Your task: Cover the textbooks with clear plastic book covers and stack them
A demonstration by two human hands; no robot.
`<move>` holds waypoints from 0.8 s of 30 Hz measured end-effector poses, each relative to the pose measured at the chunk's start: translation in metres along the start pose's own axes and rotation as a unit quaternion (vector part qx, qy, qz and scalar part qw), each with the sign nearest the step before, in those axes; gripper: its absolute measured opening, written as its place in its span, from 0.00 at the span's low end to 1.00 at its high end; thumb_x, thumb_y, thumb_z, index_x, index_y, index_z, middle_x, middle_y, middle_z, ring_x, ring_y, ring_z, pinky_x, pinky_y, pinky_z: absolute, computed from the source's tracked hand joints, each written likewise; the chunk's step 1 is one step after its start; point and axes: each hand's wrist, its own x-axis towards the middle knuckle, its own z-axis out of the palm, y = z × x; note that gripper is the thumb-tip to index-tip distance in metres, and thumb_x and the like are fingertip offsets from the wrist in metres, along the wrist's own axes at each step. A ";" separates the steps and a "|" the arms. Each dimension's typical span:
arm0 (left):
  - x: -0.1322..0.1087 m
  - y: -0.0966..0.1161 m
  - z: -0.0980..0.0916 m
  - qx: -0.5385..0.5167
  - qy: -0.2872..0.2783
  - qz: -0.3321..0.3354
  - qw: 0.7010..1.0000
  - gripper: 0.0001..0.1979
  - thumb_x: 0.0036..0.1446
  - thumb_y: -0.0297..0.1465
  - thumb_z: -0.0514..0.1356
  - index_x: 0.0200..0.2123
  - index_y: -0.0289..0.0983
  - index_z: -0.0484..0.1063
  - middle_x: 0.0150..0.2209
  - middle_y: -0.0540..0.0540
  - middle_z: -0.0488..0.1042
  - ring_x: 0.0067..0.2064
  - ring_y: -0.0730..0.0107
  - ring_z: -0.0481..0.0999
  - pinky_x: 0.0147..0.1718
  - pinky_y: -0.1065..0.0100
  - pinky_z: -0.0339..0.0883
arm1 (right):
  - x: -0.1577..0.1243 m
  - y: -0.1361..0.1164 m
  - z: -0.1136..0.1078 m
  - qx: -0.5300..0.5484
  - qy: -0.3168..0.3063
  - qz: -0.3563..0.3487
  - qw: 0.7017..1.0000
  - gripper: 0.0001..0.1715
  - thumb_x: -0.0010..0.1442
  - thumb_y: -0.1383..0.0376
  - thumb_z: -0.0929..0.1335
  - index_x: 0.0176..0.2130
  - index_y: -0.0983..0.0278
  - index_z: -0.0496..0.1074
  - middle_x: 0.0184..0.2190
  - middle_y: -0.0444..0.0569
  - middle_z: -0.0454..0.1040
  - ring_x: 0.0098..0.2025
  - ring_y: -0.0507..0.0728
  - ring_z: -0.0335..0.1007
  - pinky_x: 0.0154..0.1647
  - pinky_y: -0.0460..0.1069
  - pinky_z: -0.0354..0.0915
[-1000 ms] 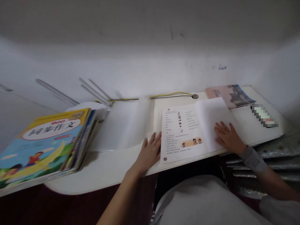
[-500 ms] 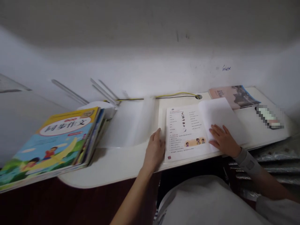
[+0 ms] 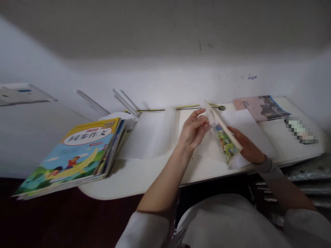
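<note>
A thin workbook [image 3: 225, 137] with a colourful cover stands tilted up on edge over the white desk [image 3: 144, 175], its cover swung toward the right. My left hand [image 3: 193, 129] is curled on the raised cover's upper edge. Partly hidden behind the book, my right hand [image 3: 244, 144] lies under it with fingers pressed against it; a grey cuff shows at the wrist. A white page [image 3: 245, 127] of the same book lies flat beyond my right hand.
A stack of colourful books [image 3: 77, 155] lies on the desk's left end. A pinkish book [image 3: 261, 106] and a blurred small object [image 3: 301, 132] lie at the right back. A yellow cable [image 3: 186, 107] runs along the wall. A white box [image 3: 121, 119] sits behind the stack.
My left hand took the left edge of the open workbook and swung it up and over to the right. The printed page is no longer visible; the cover shows instead.
</note>
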 end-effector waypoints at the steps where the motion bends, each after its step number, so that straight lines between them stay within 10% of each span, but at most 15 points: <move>1: 0.008 -0.005 0.015 -0.022 -0.020 0.001 1.000 0.13 0.48 0.22 0.62 0.39 0.36 0.66 0.21 0.59 0.63 0.23 0.82 0.66 0.41 0.64 0.69 | 0.003 -0.005 -0.010 0.021 0.004 0.016 1.000 0.40 0.64 0.44 0.43 0.65 0.61 0.48 0.55 0.55 0.68 0.51 0.59 0.70 0.48 0.56 0.68; 7: 0.024 -0.017 0.045 -0.046 -0.080 -0.006 0.996 0.12 0.52 0.22 0.59 0.41 0.36 0.65 0.23 0.58 0.64 0.24 0.82 0.68 0.48 0.57 0.67 | -0.001 -0.013 -0.084 0.102 0.074 0.118 0.985 0.48 0.59 0.39 0.41 0.57 0.62 0.64 0.43 0.53 0.76 0.47 0.61 0.73 0.48 0.57 0.67; 16: -0.013 0.013 -0.025 -0.003 0.029 -0.009 1.000 0.12 0.51 0.22 0.59 0.40 0.37 0.69 0.22 0.57 0.66 0.24 0.81 0.67 0.47 0.55 0.69 | -0.033 0.046 -0.131 0.235 0.127 0.311 0.912 0.26 0.58 0.50 0.62 0.45 0.66 0.72 0.39 0.56 0.78 0.40 0.64 0.76 0.42 0.60 0.70; 24: -0.038 0.005 -0.080 0.053 0.147 -0.006 0.988 0.15 0.45 0.25 0.62 0.39 0.36 0.69 0.21 0.57 0.65 0.24 0.81 0.67 0.43 0.64 0.70 | -0.049 0.087 -0.134 0.171 0.166 0.285 0.928 0.24 0.46 0.66 0.70 0.45 0.64 0.68 0.36 0.49 0.80 0.34 0.60 0.77 0.39 0.56 0.72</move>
